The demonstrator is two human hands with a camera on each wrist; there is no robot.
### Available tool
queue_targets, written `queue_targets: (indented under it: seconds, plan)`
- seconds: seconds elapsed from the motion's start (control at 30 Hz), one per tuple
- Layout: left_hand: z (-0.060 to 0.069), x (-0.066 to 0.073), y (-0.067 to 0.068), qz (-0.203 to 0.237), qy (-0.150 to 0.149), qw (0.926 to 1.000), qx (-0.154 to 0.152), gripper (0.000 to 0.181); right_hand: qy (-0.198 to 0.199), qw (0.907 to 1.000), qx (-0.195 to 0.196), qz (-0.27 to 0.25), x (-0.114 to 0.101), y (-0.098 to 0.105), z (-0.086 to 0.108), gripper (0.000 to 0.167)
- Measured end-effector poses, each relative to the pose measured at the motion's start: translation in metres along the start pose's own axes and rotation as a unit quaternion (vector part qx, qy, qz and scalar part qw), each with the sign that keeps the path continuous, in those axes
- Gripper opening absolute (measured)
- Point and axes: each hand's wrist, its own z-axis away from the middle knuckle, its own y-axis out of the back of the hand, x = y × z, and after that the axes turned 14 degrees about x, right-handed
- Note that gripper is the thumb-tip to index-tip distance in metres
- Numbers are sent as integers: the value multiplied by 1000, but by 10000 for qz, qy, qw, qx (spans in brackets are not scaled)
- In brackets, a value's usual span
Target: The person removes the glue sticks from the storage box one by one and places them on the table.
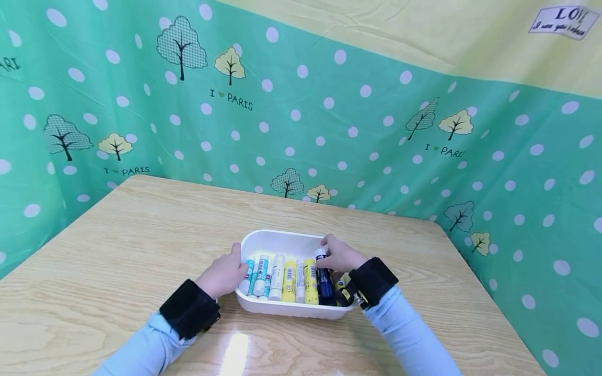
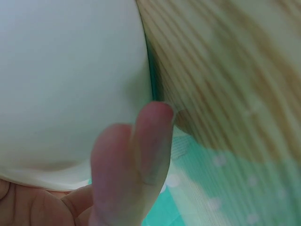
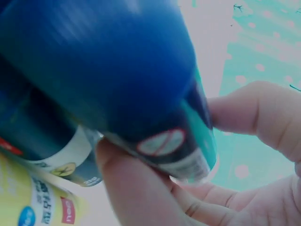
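Observation:
A white plastic basket (image 1: 305, 310) holds a row of glue sticks. My left hand (image 1: 223, 272) grips its left end; in the left wrist view, fingers (image 2: 153, 141) lie along the outer wall. At the basket's right end, my right hand (image 1: 342, 254) pinches a dark blue glue stick (image 1: 324, 284) near its white end. Close up in the right wrist view, thumb and fingers hold this blue glue stick (image 3: 108, 61), beside another dark stick and a yellow glue stick (image 3: 37, 193). Further left in the row are yellow glue sticks (image 1: 289, 282), white glue sticks (image 1: 276, 277) and teal-and-white glue sticks (image 1: 260, 277).
The basket stands on a wood-grain table (image 1: 141, 250). Behind and beside the table hangs a green curtain (image 1: 301, 130) with white dots and trees. Black bands (image 1: 190, 308) with cameras wrap both wrists.

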Motion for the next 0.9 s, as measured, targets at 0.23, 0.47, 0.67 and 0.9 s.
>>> queue_targets:
  seconds: [0.23, 0.47, 0.67, 0.9]
  plan:
    - [0, -1, 0, -14, -13, 10000, 28, 44, 90, 9999, -87, -88, -1, 0, -1, 32]
    - [-1, -2, -1, -5, -15, 10000, 6, 44, 59, 9978, -121, -651, -1, 2, -1, 36]
    - [-2, -3, -1, -36, -56, 10000, 15, 43, 64, 9961, -158, -867, -2, 3, -1, 50]
    - [-3, -3, -2, -10, -13, 10000, -4, 44, 153, 9975, 6, -694, -3, 3, 0, 37]
